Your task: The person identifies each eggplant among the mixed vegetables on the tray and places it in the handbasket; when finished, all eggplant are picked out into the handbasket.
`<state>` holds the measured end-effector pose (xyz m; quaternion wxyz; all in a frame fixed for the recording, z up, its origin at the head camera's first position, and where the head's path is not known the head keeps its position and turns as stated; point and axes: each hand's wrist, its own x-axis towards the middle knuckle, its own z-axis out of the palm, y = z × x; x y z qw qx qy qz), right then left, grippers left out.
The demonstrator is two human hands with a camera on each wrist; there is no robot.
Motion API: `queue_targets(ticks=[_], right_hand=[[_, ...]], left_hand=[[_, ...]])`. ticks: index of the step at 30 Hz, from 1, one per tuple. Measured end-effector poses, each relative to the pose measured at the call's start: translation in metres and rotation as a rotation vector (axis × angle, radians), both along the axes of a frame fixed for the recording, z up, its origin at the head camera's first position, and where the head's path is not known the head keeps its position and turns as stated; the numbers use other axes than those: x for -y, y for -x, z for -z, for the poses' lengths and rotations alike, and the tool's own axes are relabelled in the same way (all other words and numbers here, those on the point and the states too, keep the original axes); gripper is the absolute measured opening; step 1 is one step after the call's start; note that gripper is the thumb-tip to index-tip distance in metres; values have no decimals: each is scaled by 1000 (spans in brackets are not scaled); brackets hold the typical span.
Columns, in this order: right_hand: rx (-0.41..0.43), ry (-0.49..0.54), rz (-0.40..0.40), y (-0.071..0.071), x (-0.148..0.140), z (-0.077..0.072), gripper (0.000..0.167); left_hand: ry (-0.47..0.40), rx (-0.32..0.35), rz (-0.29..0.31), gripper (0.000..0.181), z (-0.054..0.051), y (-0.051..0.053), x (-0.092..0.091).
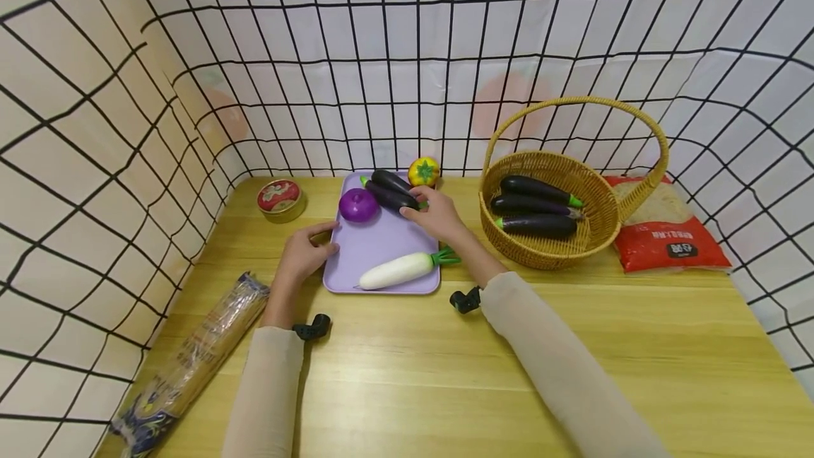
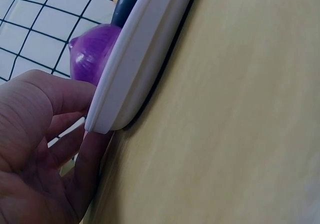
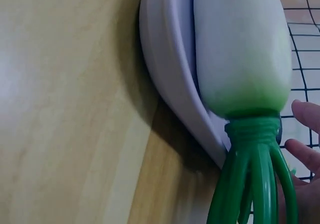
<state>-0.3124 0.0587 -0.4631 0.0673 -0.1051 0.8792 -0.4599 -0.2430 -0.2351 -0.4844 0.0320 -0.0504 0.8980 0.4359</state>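
Observation:
A lilac tray [image 1: 375, 242] lies on the table. My left hand [image 1: 305, 253] holds its left edge, thumb and fingers at the rim [image 2: 112, 91]. On it rest a purple onion [image 1: 358, 205], a white radish [image 1: 397, 271] with green leaf stalks [image 3: 255, 179], and two dark eggplants side by side. My right hand [image 1: 439, 214] pinches the right end of the front eggplant [image 1: 384, 196]; the rear eggplant [image 1: 389, 179] lies behind it. In the right wrist view the radish largely blocks that grip. A yellow-orange vegetable [image 1: 424, 172] with a green star-shaped top sits at the tray's back right corner.
A wicker basket [image 1: 534, 256] with a tall handle stands on the right, several eggplants inside. Beside it lies a red food packet [image 1: 668, 242]. On the left are a round red-and-gold tin [image 1: 281, 201] and a long clear packet of noodles [image 1: 197, 359]. Gridded fabric walls enclose the table.

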Motion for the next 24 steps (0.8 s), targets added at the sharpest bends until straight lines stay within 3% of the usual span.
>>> queue_targets(ticks=[13, 24], right_hand=[[-96, -143, 22, -3, 12, 1, 52], [-104, -104, 24, -10, 8, -5, 48]], left_hand=[[-20, 3, -7, 51, 1, 0, -3], [3, 4, -5, 51, -1, 1, 1]])
